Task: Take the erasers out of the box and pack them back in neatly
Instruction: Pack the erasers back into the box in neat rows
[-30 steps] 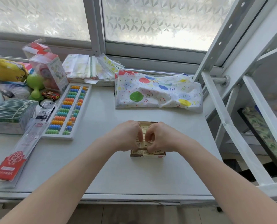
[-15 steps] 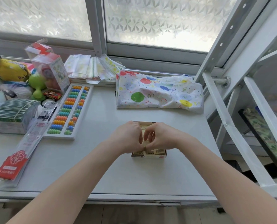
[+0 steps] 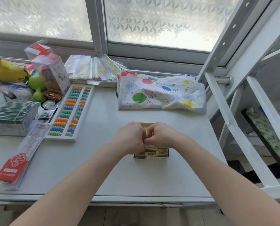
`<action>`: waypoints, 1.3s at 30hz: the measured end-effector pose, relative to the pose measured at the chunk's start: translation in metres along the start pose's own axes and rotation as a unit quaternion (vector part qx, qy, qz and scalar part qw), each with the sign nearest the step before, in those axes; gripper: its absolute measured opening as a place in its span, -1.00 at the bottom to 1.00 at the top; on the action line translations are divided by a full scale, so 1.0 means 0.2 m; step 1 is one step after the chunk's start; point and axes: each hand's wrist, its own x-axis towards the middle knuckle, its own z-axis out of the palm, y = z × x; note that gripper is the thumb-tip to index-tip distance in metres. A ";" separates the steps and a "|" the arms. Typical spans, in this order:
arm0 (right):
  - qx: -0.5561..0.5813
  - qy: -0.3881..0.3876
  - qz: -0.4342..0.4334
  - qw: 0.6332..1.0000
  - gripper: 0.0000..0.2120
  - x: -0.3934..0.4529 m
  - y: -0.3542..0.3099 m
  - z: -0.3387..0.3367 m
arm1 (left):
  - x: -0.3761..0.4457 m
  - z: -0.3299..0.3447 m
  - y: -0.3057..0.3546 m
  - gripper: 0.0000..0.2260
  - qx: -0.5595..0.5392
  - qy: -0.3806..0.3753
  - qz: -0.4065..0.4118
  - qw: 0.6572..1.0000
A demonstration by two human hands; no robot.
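Note:
A small open box [image 3: 152, 157] sits mid-table, holding several cream erasers [image 3: 158, 152] with dark printed labels. My left hand [image 3: 131, 137] and my right hand [image 3: 160, 134] hover side by side over the box, fingers curled down into it and touching each other. Both pinch an eraser [image 3: 150, 147] that is lifted a little above the front row. Most of the box's inside is hidden under my hands.
A colourful abacus [image 3: 70, 111] lies left of the box. Further left are a red-labelled packet [image 3: 20, 158], a green card stack [image 3: 13, 114] and toys. A balloon-print bag [image 3: 160, 93] lies behind. A white metal frame [image 3: 234, 124] stands at the right.
My hands have drawn closer together over the box, and one eraser now shows raised above the front row.

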 end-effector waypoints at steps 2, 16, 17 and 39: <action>-0.004 -0.004 0.009 1.000 -0.79 0.00 -0.01 0.00 | 0.00 0.00 0.00 -0.83 0.006 -0.002 -0.002 1.000; -0.026 -0.056 -0.035 0.997 -0.83 -0.03 0.03 -0.06 | 0.03 -0.01 -0.06 -0.83 0.003 -0.020 0.039 0.999; -0.043 -0.053 -0.044 0.997 -0.82 -0.02 0.03 -0.05 | 0.03 -0.01 -0.07 -0.80 0.011 -0.027 0.045 0.999; -0.063 -0.003 -0.095 0.993 -0.79 -0.04 0.09 -0.05 | 0.01 -0.04 -0.05 -0.78 0.102 -0.006 0.095 0.990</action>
